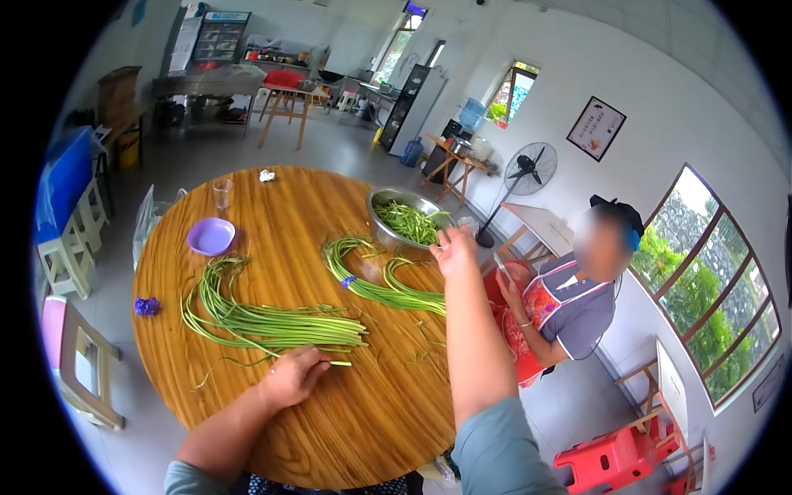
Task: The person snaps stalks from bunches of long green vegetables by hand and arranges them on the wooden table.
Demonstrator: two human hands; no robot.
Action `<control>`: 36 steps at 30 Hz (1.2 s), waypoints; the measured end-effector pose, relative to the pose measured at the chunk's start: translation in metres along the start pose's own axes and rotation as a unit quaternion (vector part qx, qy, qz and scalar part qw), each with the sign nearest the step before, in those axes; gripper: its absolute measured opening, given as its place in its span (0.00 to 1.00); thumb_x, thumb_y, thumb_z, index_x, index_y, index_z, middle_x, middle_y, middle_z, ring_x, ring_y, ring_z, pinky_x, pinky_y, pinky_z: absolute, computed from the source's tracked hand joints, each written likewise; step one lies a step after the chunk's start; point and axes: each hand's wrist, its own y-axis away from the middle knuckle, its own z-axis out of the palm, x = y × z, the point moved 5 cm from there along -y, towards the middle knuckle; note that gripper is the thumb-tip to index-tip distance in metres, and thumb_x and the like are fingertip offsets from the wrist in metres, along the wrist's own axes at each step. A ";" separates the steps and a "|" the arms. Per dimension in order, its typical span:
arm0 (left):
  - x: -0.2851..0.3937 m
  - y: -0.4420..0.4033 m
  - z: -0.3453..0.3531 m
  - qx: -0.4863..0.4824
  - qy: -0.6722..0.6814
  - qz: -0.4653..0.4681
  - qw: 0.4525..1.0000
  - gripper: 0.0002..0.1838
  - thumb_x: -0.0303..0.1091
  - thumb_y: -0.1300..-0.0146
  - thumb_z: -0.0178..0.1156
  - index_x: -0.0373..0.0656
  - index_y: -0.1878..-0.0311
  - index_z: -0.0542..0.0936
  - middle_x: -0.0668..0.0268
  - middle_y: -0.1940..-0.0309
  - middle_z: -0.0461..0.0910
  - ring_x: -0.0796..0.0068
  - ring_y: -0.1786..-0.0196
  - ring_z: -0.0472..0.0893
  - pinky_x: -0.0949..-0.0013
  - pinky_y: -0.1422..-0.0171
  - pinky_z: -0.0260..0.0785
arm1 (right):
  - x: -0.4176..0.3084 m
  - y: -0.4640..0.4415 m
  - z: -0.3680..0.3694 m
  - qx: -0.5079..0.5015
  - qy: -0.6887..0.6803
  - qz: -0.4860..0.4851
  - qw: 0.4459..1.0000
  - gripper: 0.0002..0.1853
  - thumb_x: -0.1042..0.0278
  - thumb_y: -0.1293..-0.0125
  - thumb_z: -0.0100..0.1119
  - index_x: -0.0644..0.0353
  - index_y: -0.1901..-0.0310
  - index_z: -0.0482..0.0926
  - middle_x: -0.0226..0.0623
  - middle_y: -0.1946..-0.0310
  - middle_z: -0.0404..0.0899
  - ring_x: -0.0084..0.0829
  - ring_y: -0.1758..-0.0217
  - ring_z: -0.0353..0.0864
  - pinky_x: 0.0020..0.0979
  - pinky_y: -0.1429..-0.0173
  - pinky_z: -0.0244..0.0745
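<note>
My left hand point(294, 376) is closed on a garlic scape, whose pale cut end point(340, 363) sticks out to the right of the fingers. Just beyond it lies a loose pile of long garlic scapes point(272, 323), curled at the far end. My right hand point(454, 251) reaches over the near right rim of a steel bowl point(381, 235), fingers apart. Short cut green pieces point(406, 221) fill much of the bowl. Between pile and bowl rests a curved bundle of scapes point(371, 290) bound with a blue tie point(347, 281); my right forearm hides its right end.
On the round wooden table point(289, 198) are a purple bowl point(211, 237), a clear cup point(222, 194), crumpled white tissue point(266, 176) and a purple crumpled item point(147, 307). A person point(577, 289) holding a phone sits at the right, near a fan point(528, 169).
</note>
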 end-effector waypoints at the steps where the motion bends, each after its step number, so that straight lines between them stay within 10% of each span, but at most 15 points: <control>1: 0.002 -0.001 -0.001 -0.001 -0.006 0.018 1.000 0.05 0.29 0.35 0.61 0.41 0.58 0.80 0.54 0.65 0.79 0.48 0.61 0.80 0.54 0.58 0.73 | 0.010 0.015 0.001 -0.052 -0.006 0.005 0.999 0.24 0.66 0.28 0.53 0.60 0.34 0.61 0.48 0.33 0.63 0.44 0.32 0.68 0.56 0.30 0.63; 8: 0.007 0.000 -0.002 -0.005 -0.014 0.006 1.000 0.07 0.29 0.36 0.62 0.40 0.55 0.79 0.54 0.63 0.79 0.48 0.60 0.80 0.54 0.57 0.74 | 0.119 0.219 -0.025 -0.265 0.134 0.169 0.940 0.16 0.54 0.23 0.49 0.58 0.47 0.75 0.38 0.53 0.79 0.31 0.50 0.80 0.33 0.49 0.75; 11: 0.007 -0.002 0.002 -0.026 0.006 0.030 0.999 0.08 0.26 0.37 0.61 0.39 0.55 0.79 0.52 0.62 0.79 0.48 0.60 0.80 0.55 0.57 0.73 | 0.162 0.239 -0.037 -0.353 0.262 0.141 0.887 0.18 0.50 0.22 0.46 0.56 0.54 0.78 0.31 0.61 0.81 0.27 0.58 0.81 0.30 0.54 0.75; 13: 0.002 0.000 0.006 -0.046 -0.069 -0.032 0.996 0.08 0.25 0.37 0.61 0.38 0.55 0.79 0.52 0.63 0.79 0.47 0.61 0.80 0.55 0.56 0.74 | 0.143 0.253 -0.018 -0.339 0.384 -0.077 0.856 0.20 0.48 0.23 0.47 0.58 0.58 0.78 0.36 0.67 0.83 0.31 0.63 0.83 0.33 0.59 0.76; 17: 0.013 -0.005 0.011 -0.040 -0.073 -0.035 0.996 0.07 0.25 0.38 0.61 0.39 0.56 0.80 0.51 0.63 0.79 0.47 0.62 0.79 0.55 0.59 0.73 | 0.111 0.255 -0.016 -0.304 0.506 -0.112 0.800 0.18 0.49 0.27 0.54 0.58 0.59 0.78 0.48 0.71 0.82 0.48 0.68 0.83 0.42 0.66 0.75; 29: 0.005 -0.009 0.011 -0.022 -0.138 -0.020 0.990 0.08 0.23 0.37 0.58 0.36 0.54 0.79 0.50 0.66 0.78 0.48 0.61 0.77 0.55 0.56 0.70 | 0.130 0.243 -0.023 -0.229 0.272 -0.226 0.907 0.11 0.58 0.25 0.54 0.57 0.57 0.74 0.39 0.72 0.80 0.38 0.74 0.80 0.35 0.70 0.72; 31: 0.005 -0.008 0.011 -0.011 -0.102 -0.056 0.993 0.07 0.22 0.36 0.57 0.36 0.56 0.79 0.50 0.67 0.77 0.48 0.63 0.77 0.56 0.57 0.70 | 0.146 0.240 -0.024 -0.339 0.106 0.048 0.934 0.12 0.59 0.22 0.50 0.59 0.55 0.75 0.30 0.75 0.76 0.21 0.76 0.73 0.24 0.71 0.67; 36: 0.002 -0.006 0.010 -0.009 -0.088 -0.070 0.994 0.05 0.21 0.36 0.57 0.35 0.57 0.78 0.50 0.67 0.77 0.48 0.64 0.76 0.57 0.58 0.69 | 0.146 0.240 -0.025 -0.319 -0.035 0.171 0.931 0.13 0.56 0.21 0.47 0.57 0.55 0.76 0.25 0.76 0.72 0.16 0.77 0.66 0.19 0.73 0.60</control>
